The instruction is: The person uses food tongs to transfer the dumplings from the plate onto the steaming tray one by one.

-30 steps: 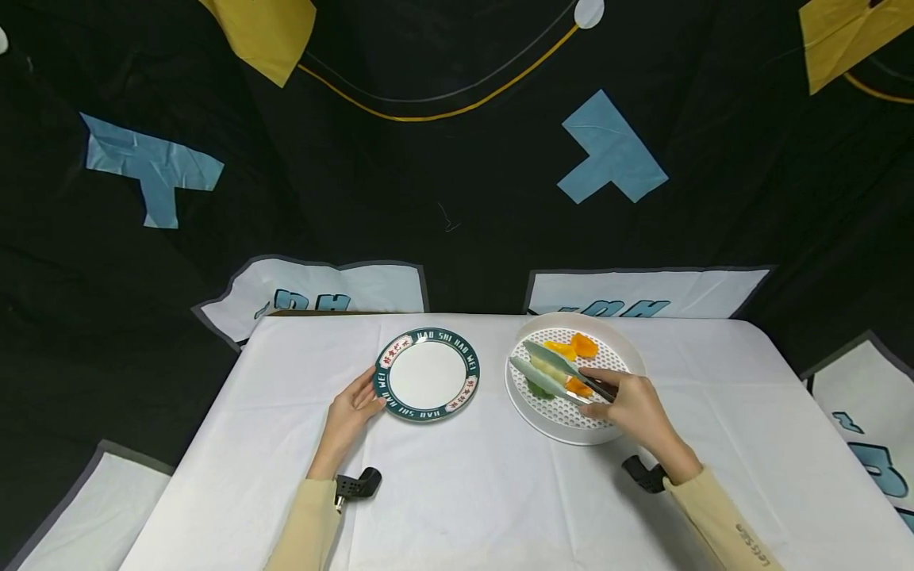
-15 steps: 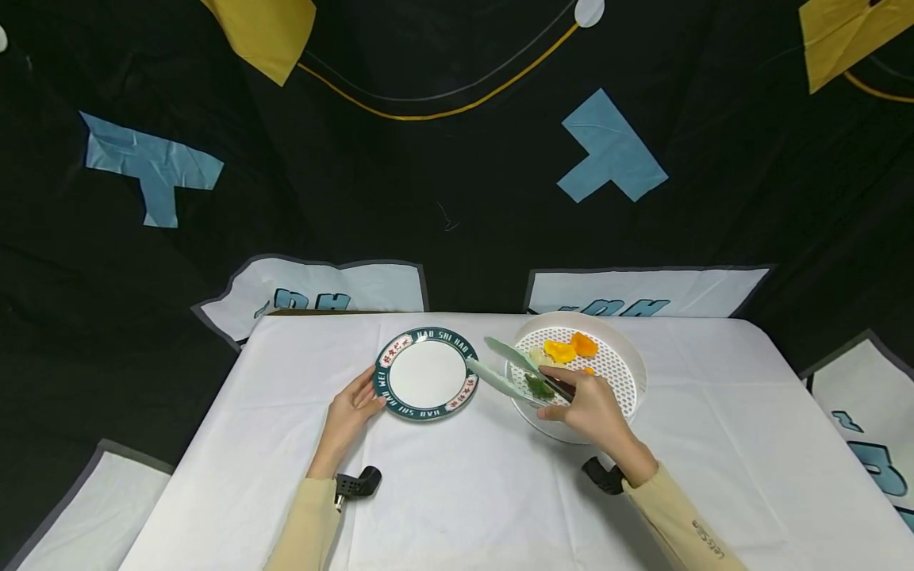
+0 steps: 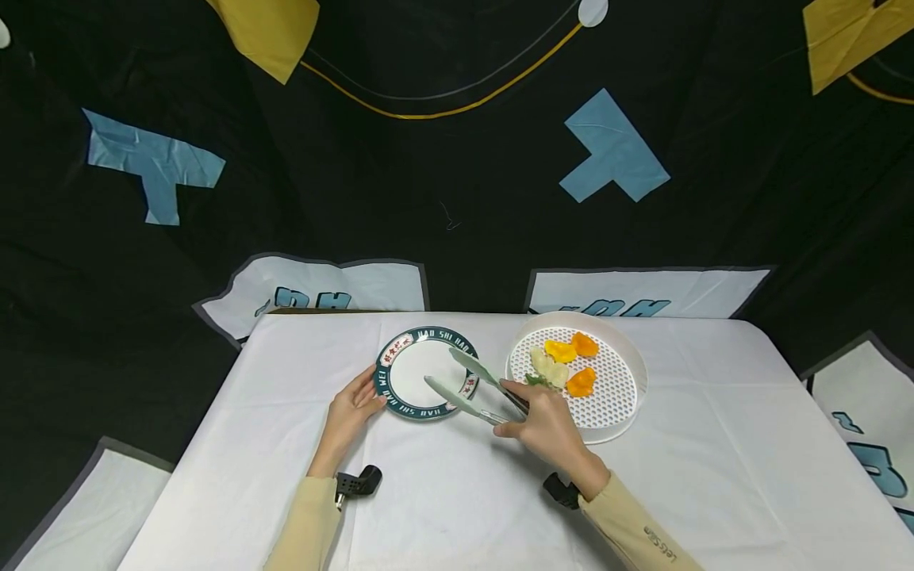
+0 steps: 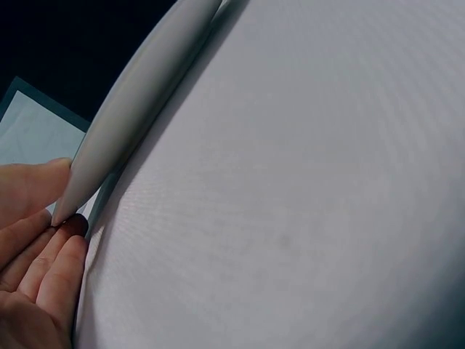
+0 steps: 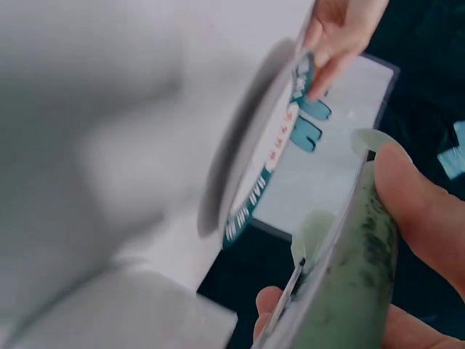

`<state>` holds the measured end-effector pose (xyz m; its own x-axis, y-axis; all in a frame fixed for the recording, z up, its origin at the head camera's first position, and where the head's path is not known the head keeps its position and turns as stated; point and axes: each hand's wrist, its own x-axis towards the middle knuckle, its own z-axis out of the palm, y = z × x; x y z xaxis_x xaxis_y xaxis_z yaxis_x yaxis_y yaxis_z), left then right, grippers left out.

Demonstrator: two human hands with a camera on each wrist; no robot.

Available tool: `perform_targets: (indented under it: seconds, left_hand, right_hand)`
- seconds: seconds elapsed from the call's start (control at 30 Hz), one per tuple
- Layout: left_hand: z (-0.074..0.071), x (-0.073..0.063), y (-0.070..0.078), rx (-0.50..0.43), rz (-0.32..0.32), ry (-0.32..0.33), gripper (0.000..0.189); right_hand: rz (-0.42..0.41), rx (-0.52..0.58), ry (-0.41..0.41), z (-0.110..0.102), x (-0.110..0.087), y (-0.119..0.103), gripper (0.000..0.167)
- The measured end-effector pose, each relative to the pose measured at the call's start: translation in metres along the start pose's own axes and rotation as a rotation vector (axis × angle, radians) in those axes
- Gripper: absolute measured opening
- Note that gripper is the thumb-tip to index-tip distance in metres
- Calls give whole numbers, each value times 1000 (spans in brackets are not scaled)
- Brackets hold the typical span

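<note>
My left hand (image 3: 350, 412) pinches the left rim of a round plate (image 3: 414, 377), white with a green lettered border. In the left wrist view, the thumb lies over the plate's edge (image 4: 131, 102) and the fingers are beneath it. My right hand (image 3: 546, 424) grips pale green tongs (image 3: 474, 367). Their two arms are spread apart over the plate's right side, with nothing seen between them. In the right wrist view, the thumb presses the tongs' speckled handle (image 5: 356, 276). Part of my right hand hides the lower left of a round white perforated basket (image 3: 638, 357).
In the basket lie orange pieces (image 3: 581, 382), a yellow piece (image 3: 560, 351), pale pieces (image 3: 548, 366) and a partly hidden green leafy piece (image 3: 537, 381). A white cloth (image 3: 457, 500) covers the table. Behind it hangs a black backdrop (image 3: 400, 206) with coloured patches.
My right hand has carried the tongs left, from over the basket to over the plate. The basket's pieces show more fully. My left hand and the plate stay in place.
</note>
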<state>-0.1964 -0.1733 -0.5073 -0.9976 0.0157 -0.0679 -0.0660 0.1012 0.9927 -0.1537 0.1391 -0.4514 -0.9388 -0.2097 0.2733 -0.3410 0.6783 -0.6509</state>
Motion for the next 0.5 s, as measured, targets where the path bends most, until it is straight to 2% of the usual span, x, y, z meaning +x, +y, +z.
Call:
perform_targets:
  seconds: [0.07, 0.13, 0.23, 0.5]
  left_hand:
    - [0, 0, -1, 8, 10, 8, 63]
    - [0, 4, -10, 20, 43, 24, 63]
    - [0, 4, -12, 24, 60, 32, 63]
    - [-1, 5, -9, 24, -10, 26, 64]
  right_hand:
    - [-17, -2, 4, 6, -1, -1, 66]
    - [-26, -6, 6, 13, -2, -2, 67]
    - [-20, -25, 5, 20, -3, -1, 70]
    - [-18, -79, 35, 35, -6, 3, 75]
